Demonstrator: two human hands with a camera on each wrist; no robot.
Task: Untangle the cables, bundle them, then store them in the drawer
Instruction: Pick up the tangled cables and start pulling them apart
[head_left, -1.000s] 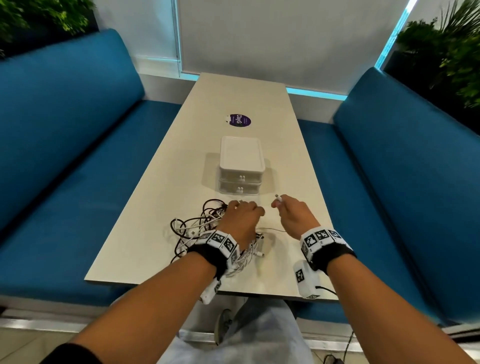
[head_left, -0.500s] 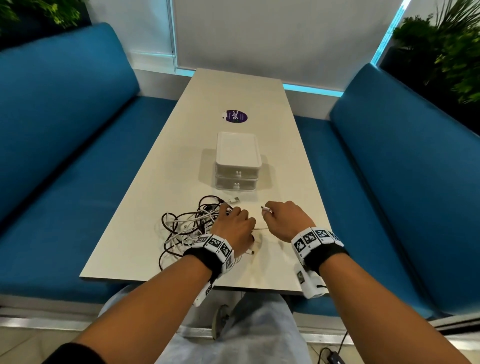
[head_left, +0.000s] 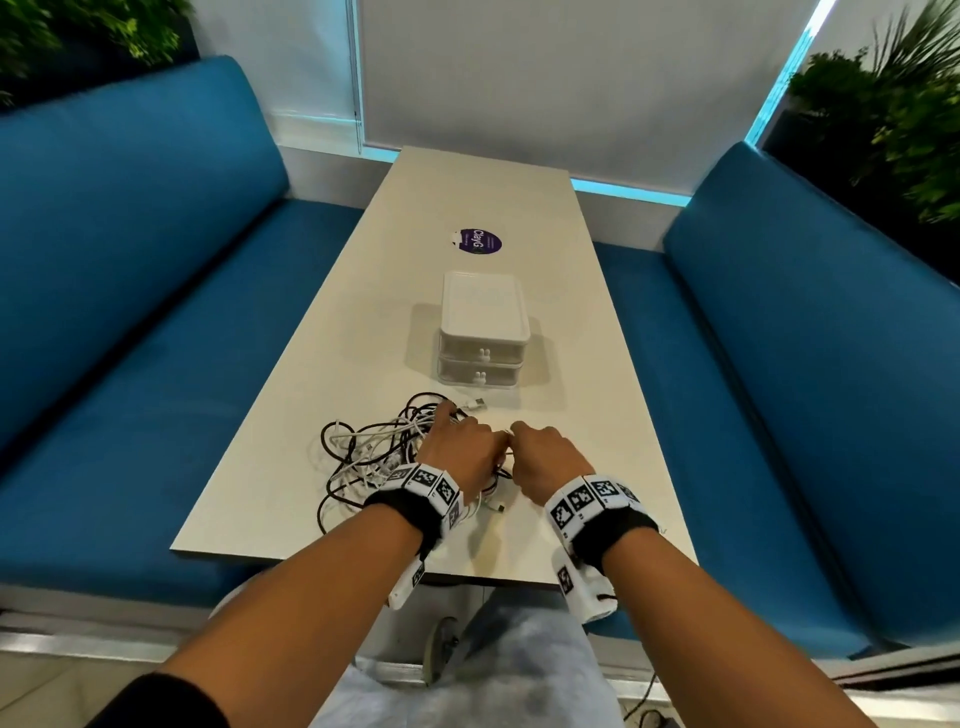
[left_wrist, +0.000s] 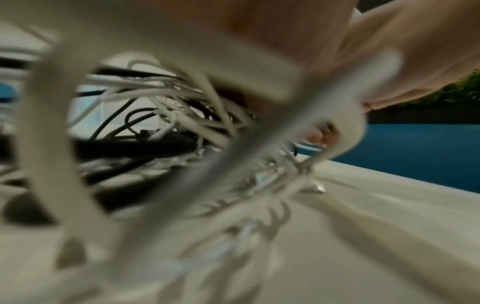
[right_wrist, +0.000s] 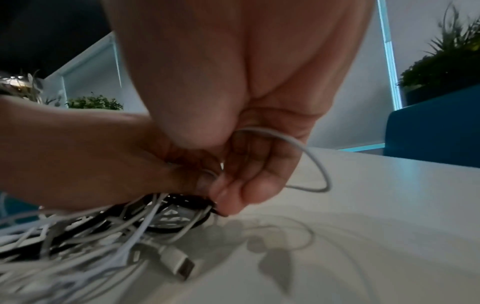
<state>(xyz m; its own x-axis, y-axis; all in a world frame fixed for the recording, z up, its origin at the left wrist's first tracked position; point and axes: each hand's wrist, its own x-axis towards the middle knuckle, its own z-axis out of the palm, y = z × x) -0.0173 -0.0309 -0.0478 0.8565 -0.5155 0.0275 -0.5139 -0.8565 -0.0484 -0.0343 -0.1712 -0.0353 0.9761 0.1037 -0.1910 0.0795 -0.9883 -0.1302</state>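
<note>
A tangle of white and black cables (head_left: 374, 447) lies on the near part of the table (head_left: 363, 332). My left hand (head_left: 462, 447) sits on the tangle's right side, fingers curled into the cables (left_wrist: 182, 115). My right hand (head_left: 540, 452) is against the left hand, fingers curled, and grips a thin white cable (right_wrist: 309, 156) that loops out to the right. A white connector (right_wrist: 179, 265) lies on the table below the hands. The white two-drawer box (head_left: 484, 332) stands just beyond the cables, both drawers closed.
A purple round sticker (head_left: 480, 241) is on the table's far half. Blue sofas (head_left: 130, 291) flank the table on both sides (head_left: 810, 332). Plants (head_left: 893, 104) stand at the back corners. The near table edge (head_left: 441, 566) is close to my wrists.
My right hand has moved left and nearer, from apart with a connector tip up to touching the left hand over the tangle. The left hand stayed on the cables.
</note>
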